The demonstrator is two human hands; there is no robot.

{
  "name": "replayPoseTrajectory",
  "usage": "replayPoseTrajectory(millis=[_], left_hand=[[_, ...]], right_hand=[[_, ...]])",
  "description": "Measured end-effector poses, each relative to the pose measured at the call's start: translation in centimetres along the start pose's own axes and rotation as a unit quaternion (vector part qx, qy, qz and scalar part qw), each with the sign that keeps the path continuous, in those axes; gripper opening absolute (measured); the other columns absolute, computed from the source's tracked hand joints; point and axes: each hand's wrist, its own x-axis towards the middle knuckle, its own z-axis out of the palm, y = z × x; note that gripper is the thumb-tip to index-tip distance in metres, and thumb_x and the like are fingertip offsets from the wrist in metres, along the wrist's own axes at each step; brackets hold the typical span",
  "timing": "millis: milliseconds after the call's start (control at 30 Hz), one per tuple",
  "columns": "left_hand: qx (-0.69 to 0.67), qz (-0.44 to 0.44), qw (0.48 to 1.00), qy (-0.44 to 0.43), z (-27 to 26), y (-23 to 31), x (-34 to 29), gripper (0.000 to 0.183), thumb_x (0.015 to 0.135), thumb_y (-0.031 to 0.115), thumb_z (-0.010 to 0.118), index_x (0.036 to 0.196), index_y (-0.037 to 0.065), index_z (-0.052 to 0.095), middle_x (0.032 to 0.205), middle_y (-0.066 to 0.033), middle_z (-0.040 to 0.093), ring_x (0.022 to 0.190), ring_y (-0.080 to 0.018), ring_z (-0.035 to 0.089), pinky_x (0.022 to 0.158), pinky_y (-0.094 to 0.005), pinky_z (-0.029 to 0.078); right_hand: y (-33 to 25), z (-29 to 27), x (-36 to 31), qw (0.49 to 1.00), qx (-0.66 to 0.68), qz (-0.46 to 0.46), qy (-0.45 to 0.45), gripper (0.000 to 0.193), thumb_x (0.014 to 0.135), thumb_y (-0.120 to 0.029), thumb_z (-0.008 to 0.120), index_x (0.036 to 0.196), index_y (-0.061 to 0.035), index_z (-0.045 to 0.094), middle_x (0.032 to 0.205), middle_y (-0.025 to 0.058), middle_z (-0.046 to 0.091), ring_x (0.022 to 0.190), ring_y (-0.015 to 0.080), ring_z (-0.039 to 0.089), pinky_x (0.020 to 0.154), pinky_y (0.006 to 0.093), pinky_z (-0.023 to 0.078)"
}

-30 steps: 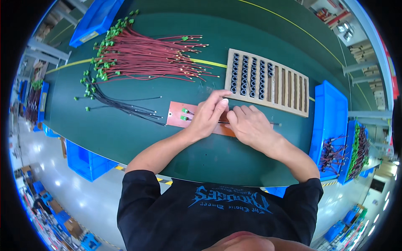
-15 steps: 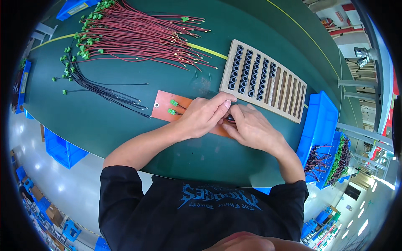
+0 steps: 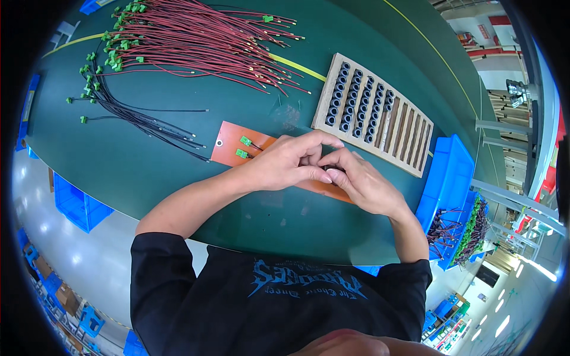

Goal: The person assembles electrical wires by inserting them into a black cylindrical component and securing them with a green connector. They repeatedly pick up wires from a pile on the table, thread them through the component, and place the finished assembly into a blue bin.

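Over an orange board, my left hand and my right hand meet with fingertips close together. The right thumb and forefinger pinch a small dark part, mostly hidden by the fingers. Against it the left thumb and fingers are bent in a pinch; what they hold is hidden. Two green connectors, an upper one and a lower one, lie on the board's left part, with dark leads running under my left hand. Just beyond my hands is a wooden rack with rows of black ring-shaped parts.
Red wires with green connectors lie in a large bundle at the far left. Nearer is a smaller bunch of black wires. Blue bins stand at the table's right edge, one holding dark wires. Another blue bin sits left, below the table.
The left fingers have lifted and spread slightly from the right hand, and the dark part between the hands is more covered. The whole view has shifted a little.
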Motion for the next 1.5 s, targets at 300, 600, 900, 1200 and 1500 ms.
replayPoseTrajectory(millis=[300, 600, 900, 1200, 1500], left_hand=[[0.032, 0.022, 0.999, -0.013, 0.0, 0.1, 0.0, 0.067, 0.090, 0.005, 0.079, 0.149, 0.011, 0.047, 0.079, -0.0029, 0.062, 0.072, -0.0116, 0.059, 0.070, -0.0318, 0.050], [-0.051, 0.027, 0.998, 0.023, -0.7, 1.1, -0.5, 0.043, 0.104, 0.008, 0.046, 0.147, 0.007, 0.045, 0.080, -0.0082, 0.067, 0.065, -0.0134, 0.058, 0.064, -0.0293, 0.048], [0.049, 0.022, 0.994, 0.091, 0.9, -0.4, -0.5, 0.036, 0.107, 0.007, 0.040, 0.141, 0.004, 0.049, 0.086, -0.0147, 0.068, 0.077, -0.0232, 0.071, 0.075, -0.0371, 0.056], [0.159, 0.035, 0.980, 0.118, 1.2, 0.3, -0.5, 0.032, 0.104, 0.004, 0.048, 0.135, 0.006, 0.054, 0.076, -0.0148, 0.067, 0.070, -0.0334, 0.072, 0.065, -0.0424, 0.057], [0.242, 0.060, 0.966, 0.064, 1.3, -0.3, -0.3, 0.026, 0.104, 0.010, 0.057, 0.130, 0.010, 0.057, 0.085, -0.0137, 0.074, 0.070, -0.0344, 0.074, 0.058, -0.0436, 0.059]], right_hand=[[1.4, 0.9, -0.2, 0.999, 0.026, 0.024, 0.014, 0.025, 0.110, -0.025, 0.047, 0.118, -0.0022, 0.053, 0.110, 0.0174, 0.066, 0.103, 0.0378, 0.060, 0.097, 0.0465, 0.044], [0.4, 0.1, 0.5, 0.990, -0.103, -0.080, 0.047, 0.034, 0.104, -0.031, 0.060, 0.119, -0.0018, 0.053, 0.106, 0.0133, 0.068, 0.099, 0.0363, 0.063, 0.094, 0.0489, 0.046], [-1.2, 0.7, 2.3, 0.924, -0.377, -0.042, 0.048, 0.021, 0.088, -0.018, 0.070, 0.097, -0.0020, 0.060, 0.085, 0.0119, 0.066, 0.084, 0.0283, 0.064, 0.080, 0.0447, 0.049], [-0.1, 0.4, 3.2, 0.936, -0.347, -0.055, 0.015, 0.017, 0.089, -0.017, 0.067, 0.083, -0.0014, 0.063, 0.068, 0.0139, 0.066, 0.064, 0.0295, 0.070, 0.052, 0.0437, 0.054], [0.8, 0.1, 2.5, 0.921, -0.372, -0.087, -0.078, 0.021, 0.089, -0.020, 0.066, 0.077, -0.0037, 0.063, 0.064, 0.0130, 0.067, 0.053, 0.0271, 0.068, 0.046, 0.0402, 0.053]])
